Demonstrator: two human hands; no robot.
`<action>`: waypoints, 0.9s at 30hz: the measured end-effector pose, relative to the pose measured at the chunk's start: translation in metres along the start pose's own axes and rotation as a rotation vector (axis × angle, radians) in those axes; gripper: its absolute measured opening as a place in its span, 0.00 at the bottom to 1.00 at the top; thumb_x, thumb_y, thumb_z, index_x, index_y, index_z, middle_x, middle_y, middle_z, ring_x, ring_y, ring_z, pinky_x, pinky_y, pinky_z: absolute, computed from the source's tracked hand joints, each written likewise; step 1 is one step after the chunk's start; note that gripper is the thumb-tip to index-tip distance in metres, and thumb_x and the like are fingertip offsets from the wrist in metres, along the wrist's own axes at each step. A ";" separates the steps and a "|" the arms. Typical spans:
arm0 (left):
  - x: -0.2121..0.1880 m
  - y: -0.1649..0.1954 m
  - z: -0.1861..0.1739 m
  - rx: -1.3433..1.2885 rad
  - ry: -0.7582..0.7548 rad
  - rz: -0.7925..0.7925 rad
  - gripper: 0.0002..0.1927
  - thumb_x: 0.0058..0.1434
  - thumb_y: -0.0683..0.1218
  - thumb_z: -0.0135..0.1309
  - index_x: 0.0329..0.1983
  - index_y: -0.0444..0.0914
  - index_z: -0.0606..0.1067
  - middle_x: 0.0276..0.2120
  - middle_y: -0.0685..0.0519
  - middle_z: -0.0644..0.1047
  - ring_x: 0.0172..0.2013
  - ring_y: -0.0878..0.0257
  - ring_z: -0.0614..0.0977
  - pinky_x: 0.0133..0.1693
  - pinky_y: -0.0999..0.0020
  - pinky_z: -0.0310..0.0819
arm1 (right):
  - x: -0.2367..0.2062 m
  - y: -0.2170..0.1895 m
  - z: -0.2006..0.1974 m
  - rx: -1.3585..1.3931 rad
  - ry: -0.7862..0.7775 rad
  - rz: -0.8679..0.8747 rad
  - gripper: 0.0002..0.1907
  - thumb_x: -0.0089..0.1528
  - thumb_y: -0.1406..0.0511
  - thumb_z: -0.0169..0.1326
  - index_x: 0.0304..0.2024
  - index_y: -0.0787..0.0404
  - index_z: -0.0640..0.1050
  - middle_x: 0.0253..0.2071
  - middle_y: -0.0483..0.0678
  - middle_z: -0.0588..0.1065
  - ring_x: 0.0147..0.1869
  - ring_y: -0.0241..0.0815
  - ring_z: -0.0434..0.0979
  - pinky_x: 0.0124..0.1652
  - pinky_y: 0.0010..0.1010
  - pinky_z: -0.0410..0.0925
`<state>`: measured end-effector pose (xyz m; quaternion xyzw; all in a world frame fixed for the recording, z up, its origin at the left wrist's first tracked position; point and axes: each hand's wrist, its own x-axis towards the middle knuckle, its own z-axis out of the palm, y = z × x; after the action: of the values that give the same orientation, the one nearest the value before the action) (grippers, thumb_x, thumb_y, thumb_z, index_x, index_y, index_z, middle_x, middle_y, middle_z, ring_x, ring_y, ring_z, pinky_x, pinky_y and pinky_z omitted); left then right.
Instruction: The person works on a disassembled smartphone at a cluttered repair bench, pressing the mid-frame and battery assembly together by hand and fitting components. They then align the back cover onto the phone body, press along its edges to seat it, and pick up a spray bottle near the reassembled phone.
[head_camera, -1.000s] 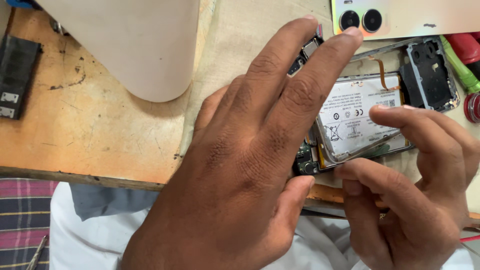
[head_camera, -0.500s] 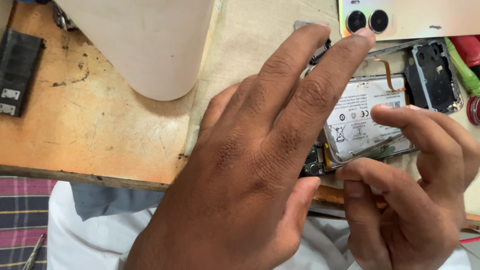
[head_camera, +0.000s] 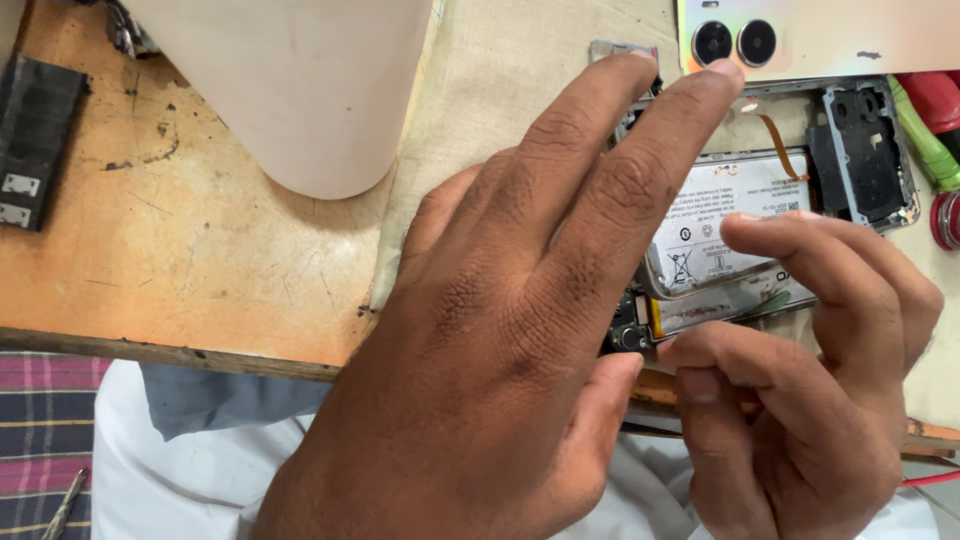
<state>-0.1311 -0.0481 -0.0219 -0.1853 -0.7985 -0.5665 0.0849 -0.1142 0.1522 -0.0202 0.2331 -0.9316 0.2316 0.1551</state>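
The opened phone (head_camera: 760, 235) lies flat on the pale cloth mat (head_camera: 520, 90) at the right of the wooden bench (head_camera: 180, 270), back cover off, with you at its near edge. Its shell serves as the container here: it holds a silver battery (head_camera: 725, 225) in the middle, an orange flex ribbon (head_camera: 775, 135) above that, a black camera frame (head_camera: 865, 160) at the right end, and a strip of green circuit board (head_camera: 630, 325) at the left end (mostly hidden by your knuckles).

Your left hand (head_camera: 500, 340) lies over the left end of the phone, fingers extended and spread, gripping nothing; whether the fingertips touch the shell cannot be told. Your right hand (head_camera: 810, 370) is pinched at the phone's near edge, thumb below and forefinger curled over the battery; what it nips between them is hidden.

Beyond the phone lies the detached back cover (head_camera: 830, 35) with two round lenses. Red and green tool handles (head_camera: 930, 115) sit at the far right. A white rounded housing (head_camera: 290, 80) stands on the bench at the left, and a black flat part (head_camera: 35, 140) lies at the far left edge.

Against the frame half a second earlier, your left fingers have spread slightly and both hands hold the same station; the phone has not shifted.
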 end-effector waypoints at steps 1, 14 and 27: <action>0.000 0.000 0.000 -0.001 0.000 -0.003 0.53 0.49 0.38 0.68 0.75 0.40 0.51 0.73 0.41 0.57 0.72 0.48 0.68 0.70 0.47 0.59 | 0.001 -0.001 0.000 -0.007 -0.003 0.004 0.02 0.67 0.66 0.57 0.40 0.58 0.79 0.63 0.55 0.71 0.71 0.48 0.61 0.67 0.36 0.59; -0.001 0.000 0.000 -0.008 0.003 -0.008 0.53 0.49 0.37 0.67 0.75 0.41 0.51 0.73 0.41 0.57 0.71 0.47 0.69 0.70 0.47 0.59 | 0.007 0.000 0.000 -0.040 0.021 -0.035 0.03 0.58 0.70 0.59 0.36 0.59 0.80 0.58 0.58 0.72 0.70 0.57 0.64 0.66 0.43 0.64; -0.001 0.000 0.001 -0.028 0.004 -0.023 0.53 0.50 0.38 0.67 0.75 0.42 0.51 0.74 0.42 0.58 0.71 0.49 0.70 0.71 0.48 0.59 | 0.012 -0.003 -0.002 -0.100 0.008 -0.048 0.07 0.53 0.72 0.59 0.34 0.59 0.81 0.56 0.60 0.72 0.67 0.59 0.65 0.64 0.47 0.65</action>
<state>-0.1298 -0.0478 -0.0225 -0.1761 -0.7924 -0.5789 0.0771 -0.1222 0.1464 -0.0130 0.2463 -0.9357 0.1817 0.1757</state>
